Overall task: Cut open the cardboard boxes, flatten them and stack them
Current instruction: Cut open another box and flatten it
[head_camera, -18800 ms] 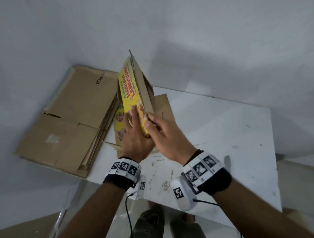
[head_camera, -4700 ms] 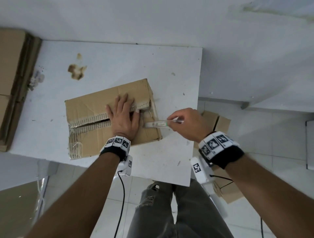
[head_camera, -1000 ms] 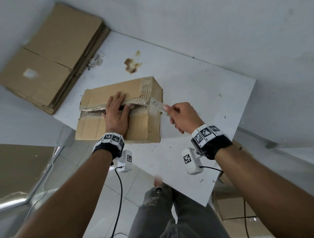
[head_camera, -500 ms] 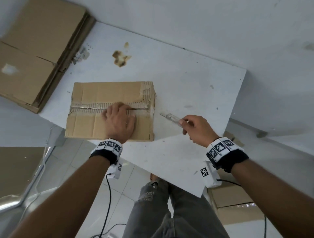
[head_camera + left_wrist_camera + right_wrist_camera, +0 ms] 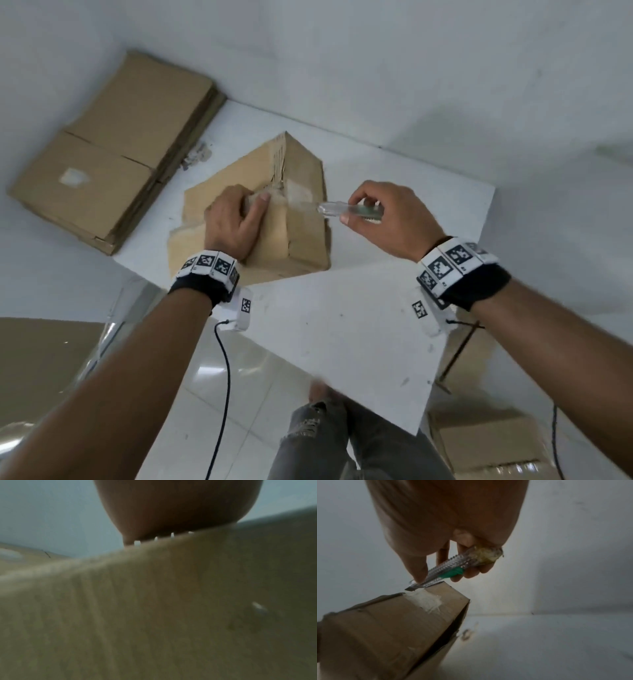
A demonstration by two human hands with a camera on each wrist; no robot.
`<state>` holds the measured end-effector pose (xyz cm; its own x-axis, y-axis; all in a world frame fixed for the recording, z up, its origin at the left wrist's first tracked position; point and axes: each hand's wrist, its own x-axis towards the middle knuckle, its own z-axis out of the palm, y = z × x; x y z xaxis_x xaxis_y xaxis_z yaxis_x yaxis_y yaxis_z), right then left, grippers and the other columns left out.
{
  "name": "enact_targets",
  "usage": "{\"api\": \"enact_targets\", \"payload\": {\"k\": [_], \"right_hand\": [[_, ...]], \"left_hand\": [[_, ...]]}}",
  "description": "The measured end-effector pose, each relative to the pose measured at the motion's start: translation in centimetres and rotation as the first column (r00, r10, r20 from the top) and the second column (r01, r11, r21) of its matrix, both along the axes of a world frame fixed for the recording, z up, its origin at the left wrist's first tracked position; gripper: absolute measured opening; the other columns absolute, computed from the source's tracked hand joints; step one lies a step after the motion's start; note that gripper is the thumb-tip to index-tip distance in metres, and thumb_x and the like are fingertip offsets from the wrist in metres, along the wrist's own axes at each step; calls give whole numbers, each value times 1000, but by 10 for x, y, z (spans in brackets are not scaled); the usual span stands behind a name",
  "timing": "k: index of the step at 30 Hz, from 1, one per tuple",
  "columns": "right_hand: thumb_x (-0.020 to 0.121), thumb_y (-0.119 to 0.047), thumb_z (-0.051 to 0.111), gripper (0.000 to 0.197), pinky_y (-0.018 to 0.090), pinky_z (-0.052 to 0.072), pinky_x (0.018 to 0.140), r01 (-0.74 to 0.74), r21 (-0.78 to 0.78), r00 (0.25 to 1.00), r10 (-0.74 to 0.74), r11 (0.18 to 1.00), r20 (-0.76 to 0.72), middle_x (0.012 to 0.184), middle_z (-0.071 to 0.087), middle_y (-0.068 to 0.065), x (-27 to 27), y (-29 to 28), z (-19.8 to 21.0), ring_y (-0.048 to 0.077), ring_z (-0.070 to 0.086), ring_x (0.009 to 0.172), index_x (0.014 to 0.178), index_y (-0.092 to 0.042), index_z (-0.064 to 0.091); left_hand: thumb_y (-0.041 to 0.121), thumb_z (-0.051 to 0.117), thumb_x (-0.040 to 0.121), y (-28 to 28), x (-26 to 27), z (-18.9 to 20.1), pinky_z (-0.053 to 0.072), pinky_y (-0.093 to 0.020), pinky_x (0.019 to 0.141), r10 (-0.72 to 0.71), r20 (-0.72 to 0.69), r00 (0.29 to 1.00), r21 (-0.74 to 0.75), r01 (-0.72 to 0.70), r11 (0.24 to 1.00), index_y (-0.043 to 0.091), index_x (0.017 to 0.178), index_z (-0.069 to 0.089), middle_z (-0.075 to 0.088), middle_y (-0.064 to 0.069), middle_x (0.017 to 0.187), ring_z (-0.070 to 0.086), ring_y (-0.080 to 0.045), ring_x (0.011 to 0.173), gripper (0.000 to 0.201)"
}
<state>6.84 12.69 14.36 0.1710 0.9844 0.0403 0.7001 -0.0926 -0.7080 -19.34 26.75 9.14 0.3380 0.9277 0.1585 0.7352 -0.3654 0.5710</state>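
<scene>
Nearest the person, grey-jeaned legs (image 5: 346,442) stand on the tiled floor at the edge of the white desk (image 5: 342,329). Below the desk on the right sits another cardboard box (image 5: 486,442) on the floor.

On the desk, the left hand (image 5: 233,226) grips the upper edge of the brown cardboard box (image 5: 301,236), fingers curled over the top and thumb laid along the taped seam. The box is tipped up on one side, its taped end facing the person. From the left wrist view, only the heel of that hand (image 5: 180,513) resting on blurred cardboard (image 5: 154,615) can be made out.

The right hand (image 5: 387,222) pinches a utility knife (image 5: 346,209), thumb and fingers closed round its clear handle. In the right wrist view the knife's (image 5: 443,574) short blade touches the patch of tape (image 5: 426,601) at the box's (image 5: 385,635) top corner.

Farther back, at the desk's left end against the wall, lies a stack of flattened boxes (image 5: 113,147).
</scene>
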Motion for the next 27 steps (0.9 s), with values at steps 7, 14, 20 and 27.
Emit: {"api": "enact_targets", "payload": {"k": [7,14,20,27], "right_hand": [[83,-48,74,20,26,43,63,-226,189,961,187,956,205,76,62,-10,-9,49,109,9,57,69,86,-30,66],[87,-50,71,26,26,29,70,-294,258,870,145,921,472,73,52,-12,-24,45,143,11,45,67,90,-24,68],[91,-50,67,31,33,43,71,-135,293,828,-55,946,557,76,53,-5,-34,41,109,16,47,66,97,-20,65],[97,-45,61,27,38,43,75,-12,310,779,-185,951,599,87,57,0,-41,51,71,21,52,77,109,-20,59]], "left_hand": [[68,46,88,22,-4,80,36,-29,62,37,310,950,-38,-27,999,17,82,56,57,6,74,49,-8,67,53],[62,49,92,11,7,95,32,-23,57,23,355,935,-13,-20,1000,27,73,49,50,8,67,43,-3,61,40],[68,45,88,3,26,76,28,-26,53,34,362,932,-3,-35,999,15,65,44,45,3,60,38,-9,55,58],[68,44,87,32,34,60,44,-41,58,-51,350,935,75,26,997,1,68,59,60,-13,64,55,-30,63,71]]}}
